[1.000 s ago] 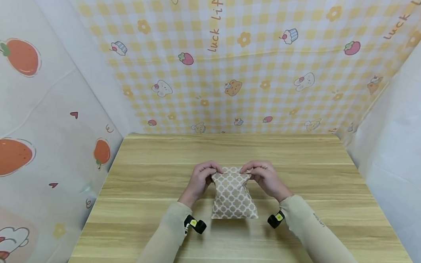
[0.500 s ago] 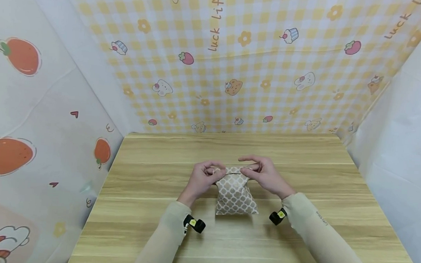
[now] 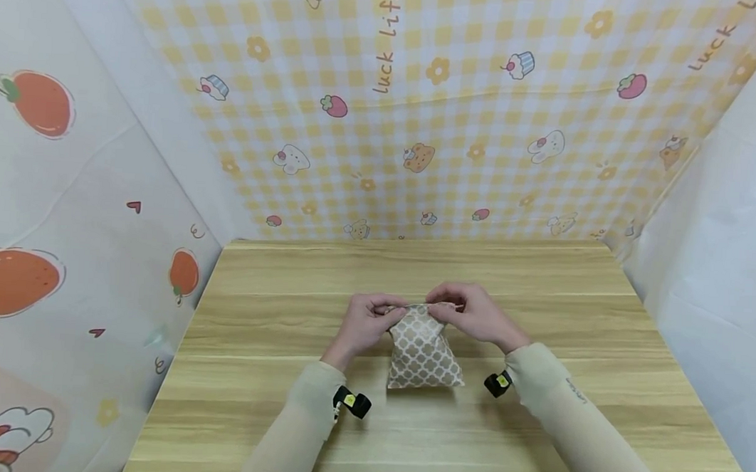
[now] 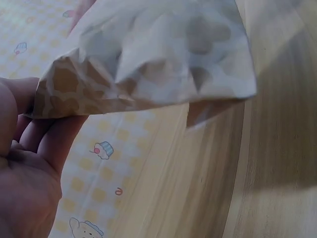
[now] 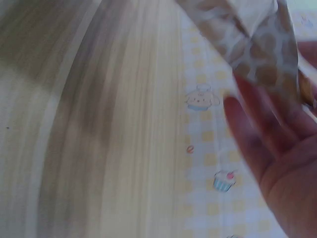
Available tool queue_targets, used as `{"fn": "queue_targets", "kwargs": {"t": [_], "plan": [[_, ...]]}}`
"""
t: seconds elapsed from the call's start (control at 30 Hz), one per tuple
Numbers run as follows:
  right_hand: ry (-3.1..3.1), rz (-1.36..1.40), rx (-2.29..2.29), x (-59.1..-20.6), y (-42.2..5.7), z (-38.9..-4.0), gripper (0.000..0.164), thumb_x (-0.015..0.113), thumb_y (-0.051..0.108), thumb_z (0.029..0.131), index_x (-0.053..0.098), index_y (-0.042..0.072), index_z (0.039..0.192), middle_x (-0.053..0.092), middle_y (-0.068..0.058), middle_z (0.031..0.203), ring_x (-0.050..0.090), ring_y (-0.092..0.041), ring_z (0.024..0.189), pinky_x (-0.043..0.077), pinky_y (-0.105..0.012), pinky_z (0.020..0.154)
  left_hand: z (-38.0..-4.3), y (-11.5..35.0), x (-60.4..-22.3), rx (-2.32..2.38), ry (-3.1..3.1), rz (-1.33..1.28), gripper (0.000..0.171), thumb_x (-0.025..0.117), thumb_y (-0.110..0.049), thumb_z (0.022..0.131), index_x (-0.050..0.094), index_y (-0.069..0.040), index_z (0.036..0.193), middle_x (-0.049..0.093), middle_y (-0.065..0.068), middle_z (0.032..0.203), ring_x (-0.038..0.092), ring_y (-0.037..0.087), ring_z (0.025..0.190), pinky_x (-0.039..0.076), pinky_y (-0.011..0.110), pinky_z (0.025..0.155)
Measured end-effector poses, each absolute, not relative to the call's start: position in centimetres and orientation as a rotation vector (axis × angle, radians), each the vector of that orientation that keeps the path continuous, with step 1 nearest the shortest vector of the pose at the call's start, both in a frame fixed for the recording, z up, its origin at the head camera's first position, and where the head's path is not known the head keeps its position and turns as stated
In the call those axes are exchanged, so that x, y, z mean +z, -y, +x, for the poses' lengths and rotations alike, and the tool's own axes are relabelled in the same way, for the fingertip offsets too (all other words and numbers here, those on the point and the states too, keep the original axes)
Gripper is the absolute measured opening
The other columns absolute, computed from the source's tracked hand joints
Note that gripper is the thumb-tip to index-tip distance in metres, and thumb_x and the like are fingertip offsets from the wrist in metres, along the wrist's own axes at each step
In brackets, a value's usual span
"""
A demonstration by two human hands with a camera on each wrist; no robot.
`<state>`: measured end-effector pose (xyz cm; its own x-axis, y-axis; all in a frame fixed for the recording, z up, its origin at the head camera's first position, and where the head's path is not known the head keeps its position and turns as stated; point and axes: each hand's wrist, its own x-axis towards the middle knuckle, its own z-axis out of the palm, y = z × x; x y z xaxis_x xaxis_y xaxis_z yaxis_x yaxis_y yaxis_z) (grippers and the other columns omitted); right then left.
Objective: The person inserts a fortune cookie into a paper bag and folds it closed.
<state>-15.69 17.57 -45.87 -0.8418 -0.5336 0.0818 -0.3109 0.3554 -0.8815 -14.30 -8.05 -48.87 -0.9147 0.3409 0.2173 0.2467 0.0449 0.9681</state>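
A small brown paper bag with a white lattice print is held by its top edge between both hands. My left hand pinches the top left corner, thumb in front and fingers behind. At the top right corner my right hand pinches the paper, its thumb on the front. The left wrist view shows the bag creased, with its lower part reaching out over the table. In the right wrist view the right fingers lie behind the bag's printed side.
The wooden table runs under both forearms to a yellow checked backdrop. White printed sheets hang at the left and right. Each wrist wears a black camera on a strap.
The bag's top edge has folded over between the hands. Half a second ago the right forefinger was lifted; it is now curled down at the edge. The bag has shifted slightly right and shortened.
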Motion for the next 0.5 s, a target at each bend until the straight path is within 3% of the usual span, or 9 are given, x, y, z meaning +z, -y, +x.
{"fn": "queue_targets", "kwargs": {"t": [0.17,0.3,0.5], "plan": [[-2.48,-0.92,-1.361,-45.6,-16.1,-16.0,0.022,0.076,0.02,0.099,0.077,0.008,0.117,0.078,-0.002,0.104,0.072,-0.012,0.081,0.063,-0.03,0.07,-14.3,7.3,-49.0,2.029,-2.287,0.75,0.01,0.074,0.002,0.095,0.079,0.005,0.103,0.067,0.019,0.065,0.039,0.002,0.046,0.032,0.017,0.044],[-2.559,-1.001,-1.308,-45.1,-15.3,-16.0,0.007,0.079,0.009,0.094,0.081,0.009,0.1,0.079,0.003,0.09,0.07,-0.01,0.07,0.06,-0.027,0.062,-14.2,6.8,-49.2,2.057,-2.292,0.782,0.01,0.073,0.007,0.093,0.079,0.007,0.1,0.076,0.023,0.08,0.041,0.001,0.047,0.033,0.015,0.045],[-2.664,-1.103,-1.254,-44.6,-14.8,-16.0,0.007,0.082,0.004,0.09,0.082,0.011,0.089,0.078,0.004,0.08,0.06,-0.001,0.056,0.054,-0.023,0.051,-14.1,6.7,-49.1,2.072,-2.286,0.705,0.01,0.074,0.008,0.091,0.079,0.007,0.1,0.078,0.024,0.092,0.054,0.002,0.053,0.043,0.014,0.05]]}}
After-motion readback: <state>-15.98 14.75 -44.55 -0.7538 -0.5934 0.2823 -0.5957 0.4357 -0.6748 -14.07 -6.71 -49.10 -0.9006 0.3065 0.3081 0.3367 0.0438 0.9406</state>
